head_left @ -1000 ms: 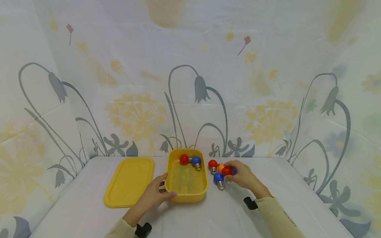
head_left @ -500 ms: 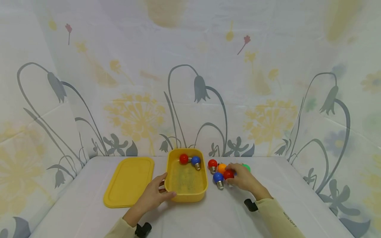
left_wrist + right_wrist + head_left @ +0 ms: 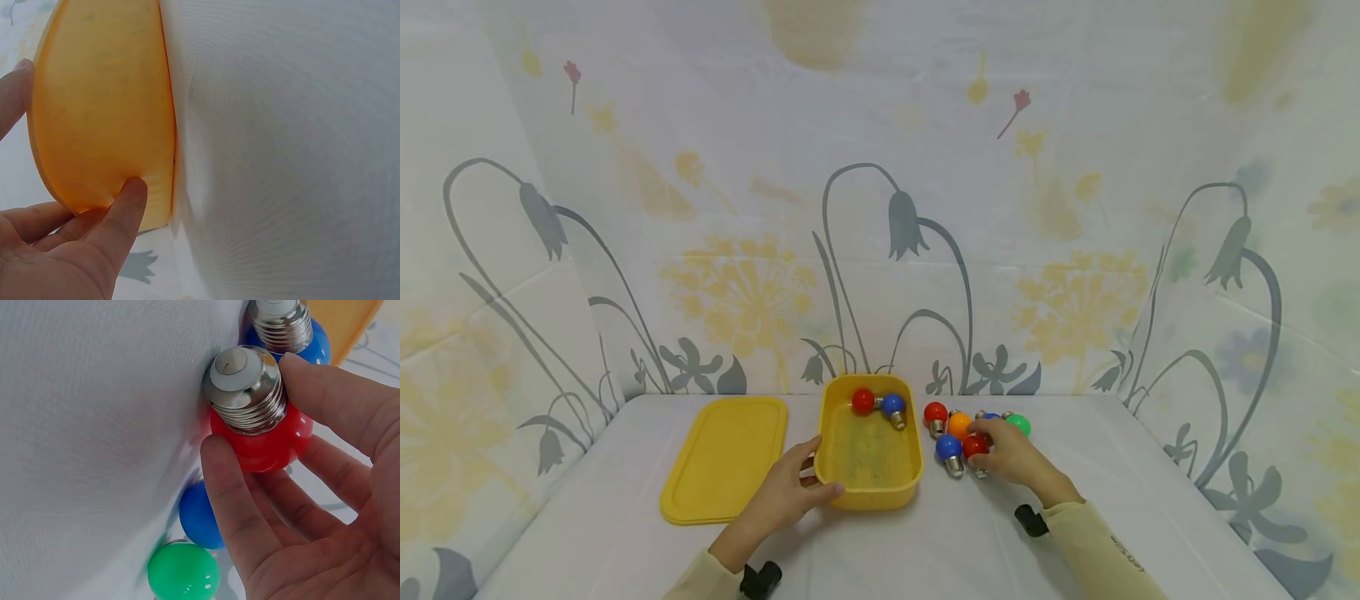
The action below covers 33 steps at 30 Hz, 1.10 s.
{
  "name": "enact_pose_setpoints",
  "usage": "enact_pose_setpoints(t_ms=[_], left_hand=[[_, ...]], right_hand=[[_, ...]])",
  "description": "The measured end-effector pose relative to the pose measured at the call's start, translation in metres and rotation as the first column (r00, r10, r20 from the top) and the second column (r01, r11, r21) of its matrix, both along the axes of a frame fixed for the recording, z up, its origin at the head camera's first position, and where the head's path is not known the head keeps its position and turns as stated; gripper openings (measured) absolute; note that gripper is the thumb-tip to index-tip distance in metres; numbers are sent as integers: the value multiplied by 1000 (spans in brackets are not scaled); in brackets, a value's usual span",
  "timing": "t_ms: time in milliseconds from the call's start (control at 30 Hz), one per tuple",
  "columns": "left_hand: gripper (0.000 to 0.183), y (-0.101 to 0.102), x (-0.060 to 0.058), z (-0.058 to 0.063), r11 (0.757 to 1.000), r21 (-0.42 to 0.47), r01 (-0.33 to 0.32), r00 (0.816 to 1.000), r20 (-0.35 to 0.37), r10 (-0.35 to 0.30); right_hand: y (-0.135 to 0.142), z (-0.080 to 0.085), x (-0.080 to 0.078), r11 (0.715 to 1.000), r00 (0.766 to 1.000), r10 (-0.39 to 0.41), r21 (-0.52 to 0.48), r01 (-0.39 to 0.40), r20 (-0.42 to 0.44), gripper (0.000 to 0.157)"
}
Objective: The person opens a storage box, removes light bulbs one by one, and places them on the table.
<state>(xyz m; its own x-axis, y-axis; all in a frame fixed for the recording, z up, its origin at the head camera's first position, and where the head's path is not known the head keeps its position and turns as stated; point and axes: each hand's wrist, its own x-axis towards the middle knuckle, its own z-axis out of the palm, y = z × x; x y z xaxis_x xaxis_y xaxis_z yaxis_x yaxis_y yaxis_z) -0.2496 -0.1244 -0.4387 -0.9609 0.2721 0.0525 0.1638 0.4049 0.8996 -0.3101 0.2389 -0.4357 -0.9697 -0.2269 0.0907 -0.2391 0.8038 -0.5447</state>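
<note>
A yellow plastic box (image 3: 876,500) stands in the middle of the table. My left hand (image 3: 786,492) holds its near left corner, thumb on the near wall and fingers along the left side. Inside, at the far end, lie a red bulb (image 3: 863,401) and a blue bulb (image 3: 893,407). Right of the box, my right hand (image 3: 1011,450) grips another red light bulb (image 3: 269,447) between thumb and fingers, its metal screw base facing the wrist camera. Close around it are a blue bulb (image 3: 949,447), an orange bulb (image 3: 958,425) and a second red bulb (image 3: 936,412).
Behind the right hand lie a partly hidden blue bulb (image 3: 990,416) and a green bulb (image 3: 1018,423). A flat yellow lid (image 3: 726,458) rests left of the box. Patterned cloth (image 3: 880,275) rises behind the white table.
The right hand has come slightly nearer to me, and the red bulb at its fingertips sits lower in the head view. More of the green bulb shows. The left hand and box keep still.
</note>
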Motion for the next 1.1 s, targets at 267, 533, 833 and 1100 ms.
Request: enact_pose_setpoints(t_ms=[267, 533, 833, 1100], left_hand=[[99, 0, 1, 0, 1000, 6, 1, 1000, 7, -1], [100, -1, 0, 0, 1000, 16, 4, 1000, 11, -5], [99, -1, -1, 0, 1000, 14, 5, 1000, 8, -5], [99, -2, -2, -2, 1000, 23, 14, 1000, 7, -15]], right_hand=[[2, 1, 2, 1000, 1000, 17, 25, -17, -9, 44], [6, 4, 2, 999, 1000, 7, 37, -6, -25, 45], [13, 12, -1, 993, 985, 110, 58, -103, -132, 46], [6, 29, -4, 996, 988, 88, 36, -84, -124, 44]])
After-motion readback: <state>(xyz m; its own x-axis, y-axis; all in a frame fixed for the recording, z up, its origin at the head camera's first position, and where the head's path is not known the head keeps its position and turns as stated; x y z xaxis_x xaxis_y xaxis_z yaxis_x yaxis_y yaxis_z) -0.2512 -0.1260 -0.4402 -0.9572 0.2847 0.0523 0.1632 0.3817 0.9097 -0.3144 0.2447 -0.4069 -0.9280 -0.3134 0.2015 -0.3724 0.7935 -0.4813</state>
